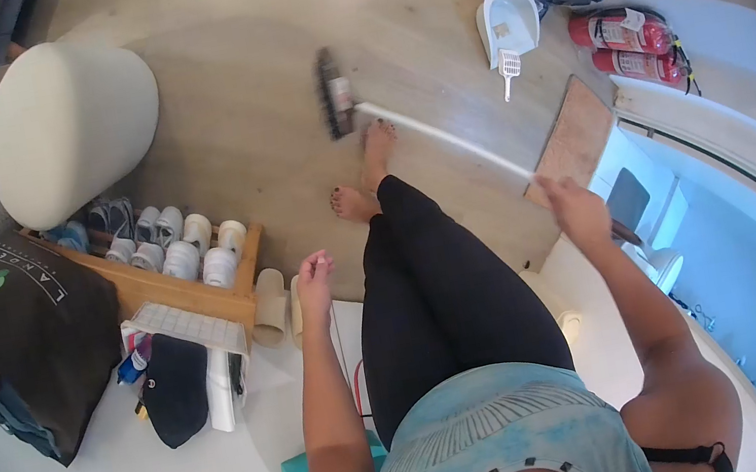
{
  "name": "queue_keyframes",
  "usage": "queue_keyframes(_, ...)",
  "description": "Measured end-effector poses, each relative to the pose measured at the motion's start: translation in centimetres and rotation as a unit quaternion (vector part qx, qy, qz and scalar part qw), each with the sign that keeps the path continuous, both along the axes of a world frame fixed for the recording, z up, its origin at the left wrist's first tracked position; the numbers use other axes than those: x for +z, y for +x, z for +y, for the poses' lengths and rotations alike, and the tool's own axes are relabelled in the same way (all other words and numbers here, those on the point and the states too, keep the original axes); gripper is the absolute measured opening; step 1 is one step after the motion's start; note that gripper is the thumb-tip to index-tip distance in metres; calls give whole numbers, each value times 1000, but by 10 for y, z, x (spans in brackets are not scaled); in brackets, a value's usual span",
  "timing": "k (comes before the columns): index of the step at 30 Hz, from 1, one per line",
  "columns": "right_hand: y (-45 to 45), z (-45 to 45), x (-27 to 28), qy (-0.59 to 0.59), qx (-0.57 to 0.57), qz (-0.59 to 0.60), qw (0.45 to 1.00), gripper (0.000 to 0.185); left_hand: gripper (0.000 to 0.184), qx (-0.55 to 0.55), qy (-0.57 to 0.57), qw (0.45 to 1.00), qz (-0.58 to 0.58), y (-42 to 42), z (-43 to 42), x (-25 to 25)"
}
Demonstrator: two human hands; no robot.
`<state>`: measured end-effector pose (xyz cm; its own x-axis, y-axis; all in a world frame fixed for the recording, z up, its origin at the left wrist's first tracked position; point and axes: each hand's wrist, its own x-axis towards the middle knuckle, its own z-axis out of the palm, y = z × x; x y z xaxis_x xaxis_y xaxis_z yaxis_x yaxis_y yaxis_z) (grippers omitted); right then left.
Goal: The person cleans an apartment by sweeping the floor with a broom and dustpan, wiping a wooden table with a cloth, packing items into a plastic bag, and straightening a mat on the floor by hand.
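Note:
My right hand [577, 211] is wrapped round the white handle of a broom [447, 137]. The handle slants across the floor to the dark-bristled broom head [335, 95], which lies just beyond my bare feet [366, 178] and looks slightly blurred. My left hand [314, 285] hangs in front of my body, its fingers curled in with nothing visible in them; it is nearest to the shoe rack. A white dustpan [508, 19] with a long handle rests on the floor at the upper right, and a white slotted scoop [510, 66] lies at its edge.
A wooden shoe rack [157, 291] with several pairs of shoes stands at the left, beside a cream padded seat [70, 127] and a large dark bag [30, 334]. Red fire extinguishers [621, 32], a brown mat [570, 140] and a bathroom doorway [684, 150] are at the right.

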<state>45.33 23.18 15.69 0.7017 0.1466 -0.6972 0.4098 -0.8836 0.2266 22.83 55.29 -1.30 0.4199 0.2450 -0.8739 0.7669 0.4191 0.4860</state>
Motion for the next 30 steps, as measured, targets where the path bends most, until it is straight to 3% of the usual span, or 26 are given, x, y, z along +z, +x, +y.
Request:
queue_keyframes(7,59,175,-146,239,199,9,950,31,22,20,34,999,-30,35,7,9)
queue_keyframes(9,102,218,-177,225,188,71,953,32,22,19,36,999,-13,38,7,16)
queue_keyframes(14,200,283,-186,201,169,78,962,29,22,45,42,998,28,37,1,14)
queue_keyframes(17,243,288,-177,204,235,34,950,30,22,59,19,996,62,41,-10,9)
queue_keyframes(23,293,243,-195,182,137,30,973,32,23,47,33,998,41,97,-21,13)
queue_keyframes(25,289,187,-227,273,91,-53,956,31,23,34,22,998,48,121,-19,12)
queue_keyframes(30,222,21,-185,165,-99,21,981,33,23,-19,16,1000,14,181,-15,12)
